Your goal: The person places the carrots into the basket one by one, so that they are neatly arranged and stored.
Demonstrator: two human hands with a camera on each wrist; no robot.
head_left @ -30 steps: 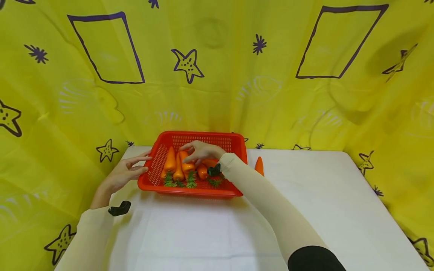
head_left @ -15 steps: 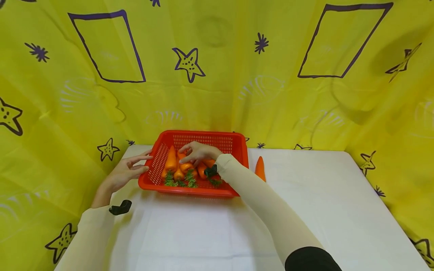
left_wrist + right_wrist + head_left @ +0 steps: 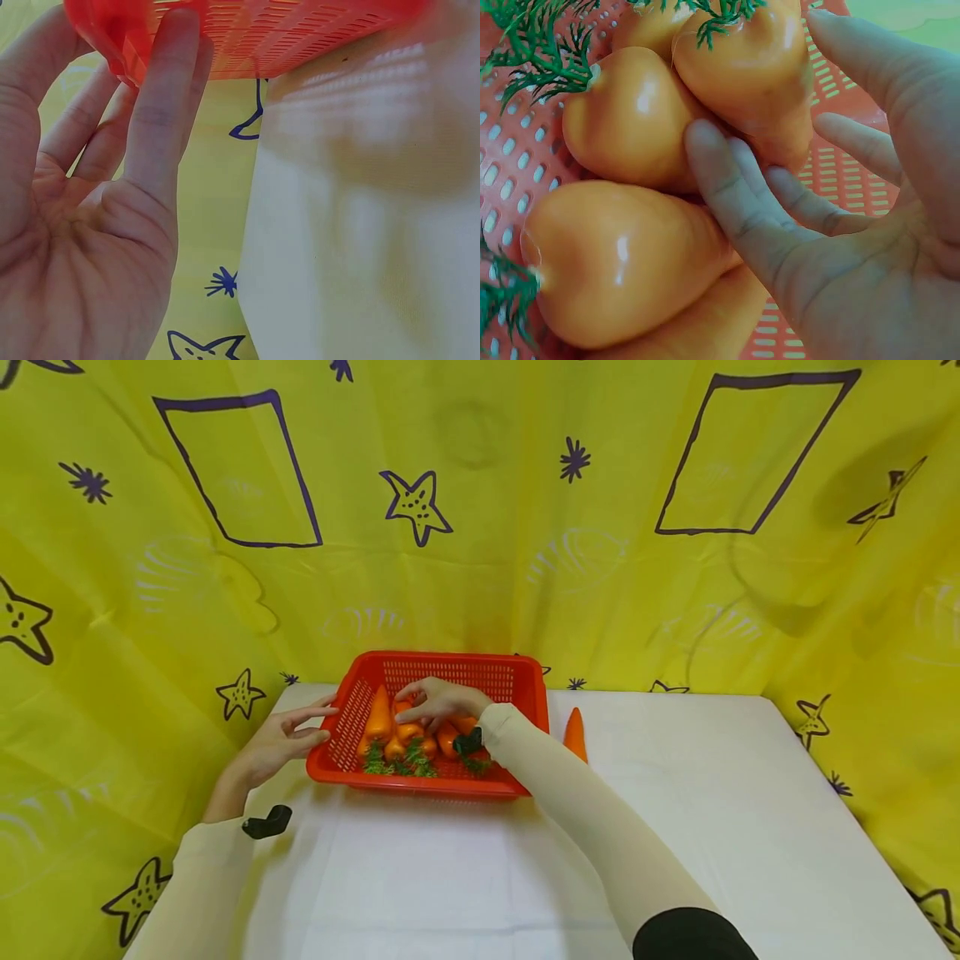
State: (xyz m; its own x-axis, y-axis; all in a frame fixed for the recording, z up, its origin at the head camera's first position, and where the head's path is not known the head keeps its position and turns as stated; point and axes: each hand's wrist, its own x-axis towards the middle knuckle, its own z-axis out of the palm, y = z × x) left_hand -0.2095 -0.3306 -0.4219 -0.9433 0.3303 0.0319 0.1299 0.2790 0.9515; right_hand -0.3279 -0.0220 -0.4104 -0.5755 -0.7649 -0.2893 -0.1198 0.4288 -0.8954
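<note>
A red perforated plastic basket (image 3: 420, 783) holds several orange toy carrots with green tops. On its left side, my left hand (image 3: 270, 747) touches the rim with outstretched fingers and thumb. My right hand (image 3: 446, 699) reaches inside among the carrots. The right wrist view shows its loosely bent fingers (image 3: 716, 169) between two carrots, with the thumb on the other side of the upper carrot (image 3: 746, 71). Another carrot (image 3: 630, 124) lies beside the index fingertip. Carrots under the right hand are partly hidden in the head view.
One more orange carrot (image 3: 575, 735) lies on the table, right of the basket and partly hidden by the right sleeve (image 3: 555, 777). A white cloth covers the table (image 3: 420, 877). A yellow patterned curtain (image 3: 480, 585) stands behind and along both sides.
The carrot under my right hand has shifted slightly left among the others, and its green top has turned. My right hand has moved a little left. The left hand stays at the rim.
</note>
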